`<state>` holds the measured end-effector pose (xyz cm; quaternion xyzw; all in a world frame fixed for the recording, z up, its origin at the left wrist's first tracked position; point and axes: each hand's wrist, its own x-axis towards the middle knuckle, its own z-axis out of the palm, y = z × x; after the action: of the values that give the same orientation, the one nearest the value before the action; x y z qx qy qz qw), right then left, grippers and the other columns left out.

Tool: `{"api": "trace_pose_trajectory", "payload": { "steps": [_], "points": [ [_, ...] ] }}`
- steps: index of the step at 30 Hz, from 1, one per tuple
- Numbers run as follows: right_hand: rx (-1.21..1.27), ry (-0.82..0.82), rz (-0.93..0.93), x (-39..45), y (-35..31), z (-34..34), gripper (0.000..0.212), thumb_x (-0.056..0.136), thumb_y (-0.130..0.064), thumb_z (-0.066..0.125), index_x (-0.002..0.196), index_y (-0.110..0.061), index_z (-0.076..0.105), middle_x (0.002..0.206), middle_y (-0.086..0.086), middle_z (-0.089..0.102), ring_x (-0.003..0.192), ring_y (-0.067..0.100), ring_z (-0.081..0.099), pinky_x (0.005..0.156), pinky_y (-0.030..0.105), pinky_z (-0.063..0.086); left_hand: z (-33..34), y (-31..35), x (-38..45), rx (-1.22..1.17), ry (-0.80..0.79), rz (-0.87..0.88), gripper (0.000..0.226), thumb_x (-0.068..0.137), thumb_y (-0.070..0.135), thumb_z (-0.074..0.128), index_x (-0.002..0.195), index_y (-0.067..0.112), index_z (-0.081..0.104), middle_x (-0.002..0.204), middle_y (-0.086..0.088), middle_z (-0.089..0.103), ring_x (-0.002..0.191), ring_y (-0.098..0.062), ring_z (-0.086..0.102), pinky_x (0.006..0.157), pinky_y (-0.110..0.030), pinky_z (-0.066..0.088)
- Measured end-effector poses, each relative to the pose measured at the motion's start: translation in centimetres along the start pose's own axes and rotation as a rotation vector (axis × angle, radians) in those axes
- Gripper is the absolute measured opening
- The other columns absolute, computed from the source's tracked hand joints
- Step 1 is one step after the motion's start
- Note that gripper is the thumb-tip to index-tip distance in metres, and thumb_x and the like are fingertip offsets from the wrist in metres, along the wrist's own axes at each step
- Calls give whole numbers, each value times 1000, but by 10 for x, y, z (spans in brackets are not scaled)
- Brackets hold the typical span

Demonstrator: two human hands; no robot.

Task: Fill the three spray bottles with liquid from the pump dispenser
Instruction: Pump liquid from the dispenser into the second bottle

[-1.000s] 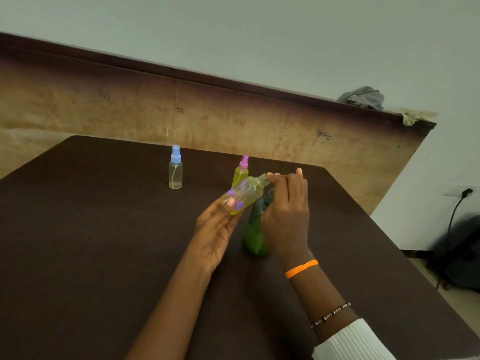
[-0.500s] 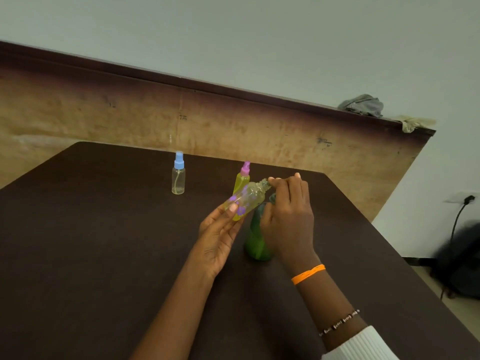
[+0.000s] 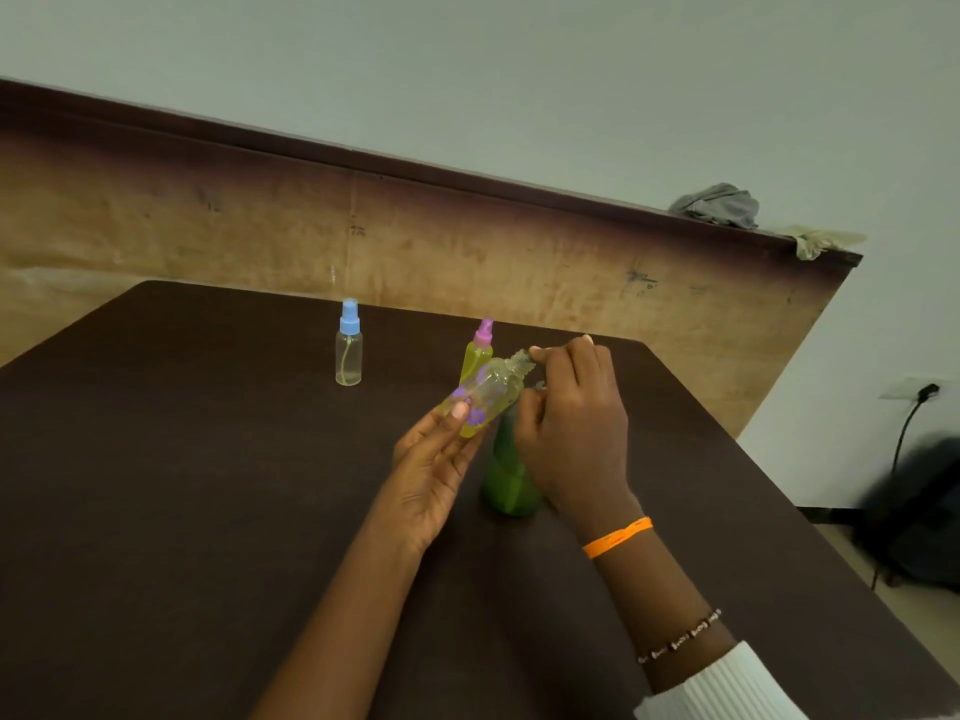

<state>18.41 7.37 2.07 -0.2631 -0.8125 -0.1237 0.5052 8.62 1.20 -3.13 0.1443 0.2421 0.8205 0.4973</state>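
Dark brown table [image 3: 156, 485] before a worn wooden panel [image 3: 208, 236] and pale wall, left hand [image 3: 431, 470] gripped a tilted uncapped spray bottle [image 3: 483, 397] over the green pump dispenser [image 3: 509, 485], right hand [image 3: 576, 433] curled atop its pump, blue-capped bottle [image 3: 348, 343] and pink-capped bottle [image 3: 478, 353] stood behind

The table [image 3: 182, 485] is dark brown. At its 12 o'clock stands a clear bottle [image 3: 348, 363] with a blue cap; toward 1 o'clock, a yellow-green bottle [image 3: 475, 362] capped pink. The tilted bottle [image 3: 485, 394] shows purple flowers. The pump dispenser [image 3: 509, 480] is green. An orange band [image 3: 617, 537] circles one wrist.
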Motion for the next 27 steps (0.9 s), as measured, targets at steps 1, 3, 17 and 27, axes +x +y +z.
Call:
{"api": "trace_pose_trajectory", "payload": {
  "steps": [1, 3, 17, 27],
  "points": [
    [11, -12, 2, 2, 1, -2, 33, 76, -11, 36, 88, 4, 63, 84, 16, 57, 84, 28, 51, 78, 42, 53, 0, -1, 0, -2, -8, 0, 43, 75, 14, 61, 116, 1, 60, 115, -15, 66, 101, -18, 66, 89, -23, 52],
    [20, 4, 24, 1, 0, 1, 33, 76, -10, 36, 90, 3, 63, 87, 16, 58, 86, 29, 51, 78, 41, 52, 0, -1, 0, -6, -10, 2, 46, 74, 14, 61, 118, 0, 58, 115, -15, 66, 103, -18, 65, 90, -23, 51],
    [53, 54, 47, 5, 4, 5, 33, 78, -5, 33, 84, 3, 64, 82, 16, 58, 79, 30, 53, 72, 28, 42, 0, -2, 0, -30, 0, 0, 36, 71, 14, 61, 106, 3, 63, 98, -9, 73, 91, -13, 69, 79, -19, 55],
    [-2, 48, 22, 4, 3, 4, 34, 77, -2, 31, 84, 3, 64, 81, 15, 57, 79, 27, 50, 69, 35, 50, 0, 0, -2, -33, 1, -8, 46, 73, 14, 60, 118, 1, 58, 112, -12, 68, 96, -15, 68, 81, -19, 54]
  ]
}}
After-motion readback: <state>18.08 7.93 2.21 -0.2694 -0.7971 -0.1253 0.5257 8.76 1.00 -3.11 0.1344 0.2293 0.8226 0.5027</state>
